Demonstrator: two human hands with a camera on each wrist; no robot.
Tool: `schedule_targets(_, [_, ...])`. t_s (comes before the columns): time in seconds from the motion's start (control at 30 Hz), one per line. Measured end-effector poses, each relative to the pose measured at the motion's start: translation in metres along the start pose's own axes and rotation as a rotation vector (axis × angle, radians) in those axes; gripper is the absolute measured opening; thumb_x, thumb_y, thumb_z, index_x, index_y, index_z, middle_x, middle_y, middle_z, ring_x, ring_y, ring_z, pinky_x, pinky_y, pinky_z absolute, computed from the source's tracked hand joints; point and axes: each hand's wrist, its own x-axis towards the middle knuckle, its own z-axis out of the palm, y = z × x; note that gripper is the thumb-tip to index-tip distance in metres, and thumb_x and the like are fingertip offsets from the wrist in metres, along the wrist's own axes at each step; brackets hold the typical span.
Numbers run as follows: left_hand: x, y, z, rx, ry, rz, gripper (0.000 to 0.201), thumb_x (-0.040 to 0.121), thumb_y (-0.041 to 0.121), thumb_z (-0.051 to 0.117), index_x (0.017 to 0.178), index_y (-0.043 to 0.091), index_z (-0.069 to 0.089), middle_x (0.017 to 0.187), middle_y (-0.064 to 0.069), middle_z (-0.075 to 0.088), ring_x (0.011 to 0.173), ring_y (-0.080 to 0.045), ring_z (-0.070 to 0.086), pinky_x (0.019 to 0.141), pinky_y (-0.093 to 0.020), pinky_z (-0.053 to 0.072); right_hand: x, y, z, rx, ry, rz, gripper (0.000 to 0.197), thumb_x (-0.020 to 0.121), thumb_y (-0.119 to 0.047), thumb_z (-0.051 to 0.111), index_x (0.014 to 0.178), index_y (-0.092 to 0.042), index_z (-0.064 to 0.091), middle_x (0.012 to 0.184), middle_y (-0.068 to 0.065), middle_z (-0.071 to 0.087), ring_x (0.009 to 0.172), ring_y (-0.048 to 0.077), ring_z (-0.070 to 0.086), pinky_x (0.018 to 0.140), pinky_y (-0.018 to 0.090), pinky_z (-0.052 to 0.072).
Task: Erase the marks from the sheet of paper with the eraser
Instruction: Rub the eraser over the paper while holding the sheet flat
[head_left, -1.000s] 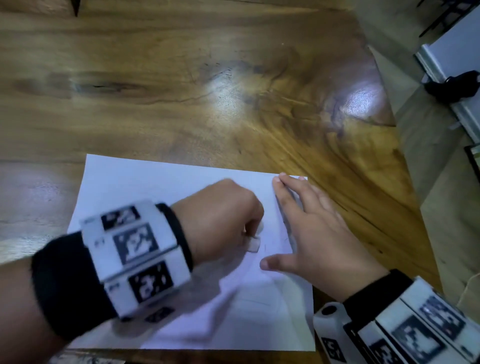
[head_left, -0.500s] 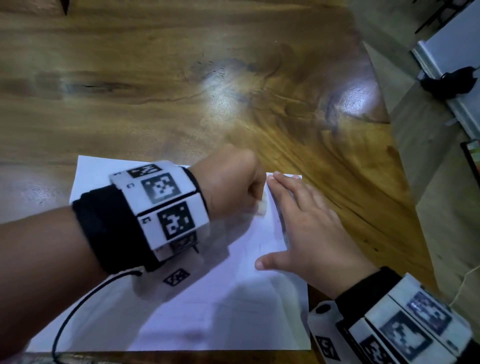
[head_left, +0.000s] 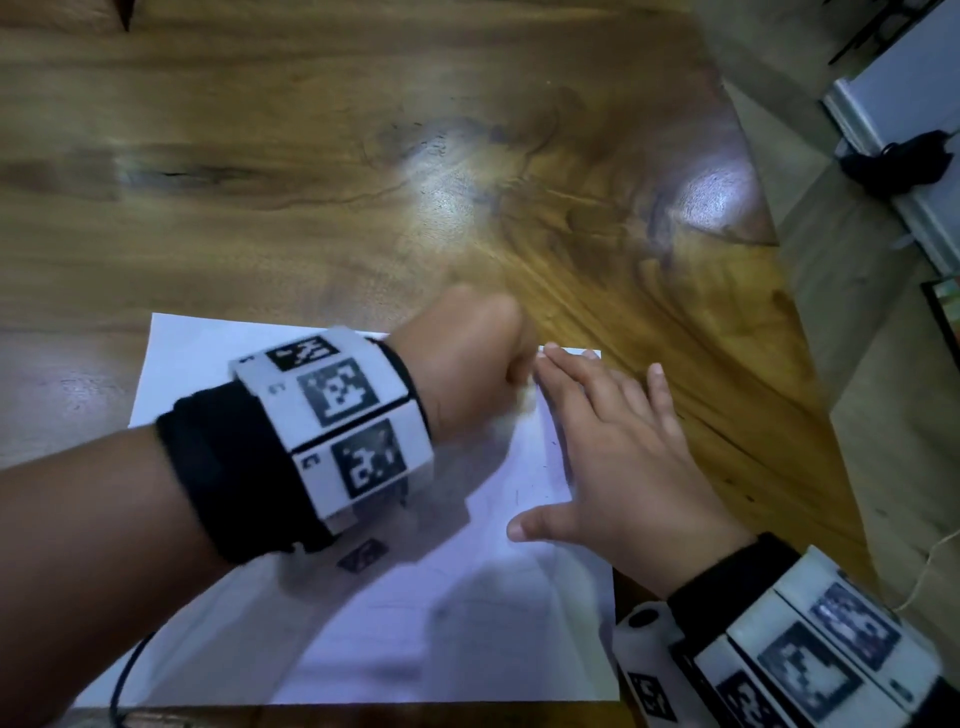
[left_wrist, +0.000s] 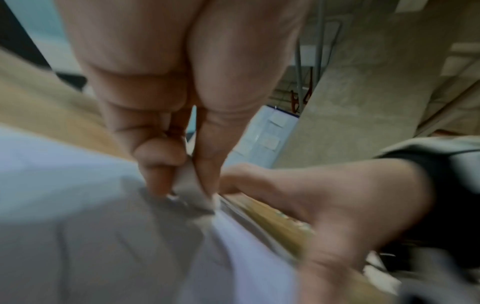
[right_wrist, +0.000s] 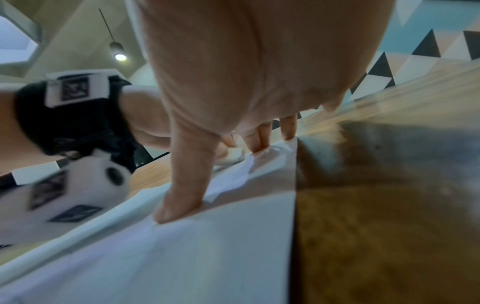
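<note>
A white sheet of paper (head_left: 441, 639) lies at the near edge of the wooden table (head_left: 363, 156). My left hand (head_left: 467, 358) is curled into a fist near the sheet's far right corner. In the left wrist view its fingers (left_wrist: 155, 164) pinch a small pale eraser (left_wrist: 191, 185) whose tip is down on the paper (left_wrist: 52, 164). My right hand (head_left: 613, 457) lies flat with straight fingers on the sheet's right edge, partly on the table. A faint pencil mark (head_left: 517, 496) shows beside its thumb. The eraser is hidden behind the fist in the head view.
The table's right edge (head_left: 789, 291) runs diagonally, with floor beyond it. A black cable (head_left: 122, 680) loops off my left wrist over the near left of the sheet. A black object (head_left: 893, 161) lies on the floor at the far right.
My left hand with the eraser has moved away from me along the sheet, from beside the right thumb up to the far right corner. The right hand stays pressed on the paper.
</note>
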Motion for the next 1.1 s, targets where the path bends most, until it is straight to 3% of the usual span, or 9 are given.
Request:
schedule_targets(0.1, [-0.011,0.006,0.006,0.036,-0.176,0.071,0.009,0.075,0.024,0.065,0.08,0.018,0.069,0.074,0.003,0.066,0.066,-0.01,0.048,0.053,-0.017,0.031,0.001,-0.001,0.0,-0.014,-0.001,0.003,0.125,0.058,-0.067,0.069,0.145,-0.034,-0.014,0.151,-0.022,-0.013,0.14,0.006,-0.016,0.11,0.041,-0.023])
schedule_targets(0.17, [0.001,-0.001,-0.001,0.023,-0.044,-0.001,0.007,0.076,0.017,0.063,0.079,0.016,0.069,0.083,-0.004,0.069,0.074,-0.019,0.055,0.058,-0.019,0.031,0.001,-0.001,0.0,-0.024,-0.008,0.011,0.125,0.059,-0.068,0.068,0.145,-0.034,-0.016,0.151,-0.022,-0.015,0.139,0.005,-0.018,0.109,0.043,-0.024])
schedule_targets(0.27, [0.007,-0.009,-0.01,-0.011,0.102,-0.055,0.008,0.075,0.013,0.064,0.069,0.017,0.063,0.067,0.003,0.06,0.064,-0.013,0.052,0.051,-0.015,0.03,0.0,-0.002,-0.001,-0.033,-0.017,0.025,0.124,0.06,-0.068,0.067,0.145,-0.034,-0.017,0.15,-0.022,-0.016,0.138,0.005,-0.018,0.109,0.047,-0.024])
schedule_targets(0.33, [-0.003,-0.009,-0.006,0.018,-0.022,0.016,0.005,0.074,0.017,0.065,0.069,0.018,0.064,0.061,0.007,0.056,0.053,-0.005,0.042,0.05,-0.007,0.032,-0.001,-0.003,-0.002,-0.04,-0.022,0.03,0.123,0.06,-0.069,0.066,0.145,-0.033,-0.017,0.15,-0.023,-0.016,0.139,0.005,-0.017,0.109,0.05,-0.022])
schedule_targets(0.43, [-0.016,-0.007,-0.001,0.035,-0.171,0.052,0.012,0.071,0.025,0.069,0.08,0.018,0.07,0.076,0.004,0.069,0.062,-0.009,0.049,0.05,-0.011,0.029,-0.001,-0.004,-0.003,-0.043,-0.027,0.034,0.125,0.058,-0.07,0.066,0.144,-0.034,-0.017,0.148,-0.023,-0.016,0.138,0.005,-0.017,0.109,0.053,-0.021])
schedule_targets(0.6, [0.004,-0.013,-0.012,0.0,0.157,-0.095,0.007,0.077,0.018,0.064,0.081,0.012,0.067,0.074,0.0,0.06,0.072,-0.013,0.046,0.057,-0.021,0.025,-0.002,-0.004,-0.002,-0.049,-0.024,0.04,0.126,0.057,-0.073,0.065,0.144,-0.034,-0.018,0.146,-0.024,-0.017,0.135,0.003,-0.018,0.108,0.055,-0.019])
schedule_targets(0.8, [-0.025,-0.012,0.003,0.034,-0.198,0.064,0.012,0.072,0.027,0.068,0.08,0.018,0.069,0.078,0.003,0.07,0.072,-0.014,0.059,0.063,-0.021,0.039,-0.002,-0.002,-0.001,-0.02,-0.014,0.036,0.125,0.056,-0.072,0.066,0.143,-0.037,-0.018,0.146,-0.025,-0.017,0.132,0.0,-0.019,0.107,0.055,-0.02])
schedule_targets(0.97, [0.004,-0.016,-0.01,0.034,0.114,-0.065,0.009,0.075,0.02,0.066,0.08,0.013,0.067,0.074,-0.001,0.06,0.072,-0.017,0.049,0.057,-0.022,0.026,-0.002,-0.002,-0.001,-0.017,-0.024,0.04,0.125,0.056,-0.072,0.066,0.143,-0.037,-0.018,0.146,-0.027,-0.017,0.134,0.0,-0.021,0.107,0.054,-0.021])
schedule_targets(1.1, [-0.025,-0.014,0.006,0.051,-0.1,0.117,0.002,0.071,0.018,0.065,0.07,0.017,0.065,0.066,0.003,0.059,0.064,-0.014,0.049,0.06,-0.022,0.036,-0.001,-0.003,-0.001,-0.021,-0.032,0.045,0.125,0.056,-0.071,0.066,0.143,-0.037,-0.017,0.147,-0.026,-0.018,0.138,0.003,-0.02,0.108,0.054,-0.021])
